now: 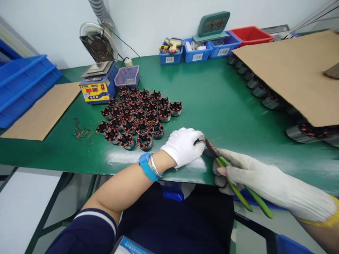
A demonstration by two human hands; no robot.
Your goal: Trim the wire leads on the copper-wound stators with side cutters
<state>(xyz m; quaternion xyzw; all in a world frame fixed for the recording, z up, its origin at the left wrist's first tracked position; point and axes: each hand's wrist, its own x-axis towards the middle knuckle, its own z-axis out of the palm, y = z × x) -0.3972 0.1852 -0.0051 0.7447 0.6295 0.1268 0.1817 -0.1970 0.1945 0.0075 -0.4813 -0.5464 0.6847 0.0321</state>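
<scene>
My left hand (184, 146), in a white glove, is closed just above the table's front edge. Its fingers curl round something mostly hidden, and thin wire ends show at the fingertips. My right hand (238, 169), in a grey-palmed knit glove, grips green-handled wire cutters (225, 162). The cutter jaws point up and left, right beside the left fingertips at the wires. To the left of my left hand stand several motor stators (144, 141) with copper windings, grouped closely on the green table (201, 91).
Wire scraps (83, 133) lie left of the stators. Behind them are a blue-yellow solder pot unit (97, 88) and a purple bin (127, 76). Blue tool boxes (171, 58), a clock (214, 24) and a red bin (250, 35) line the wall. Cardboard (291, 70) covers more stators at right.
</scene>
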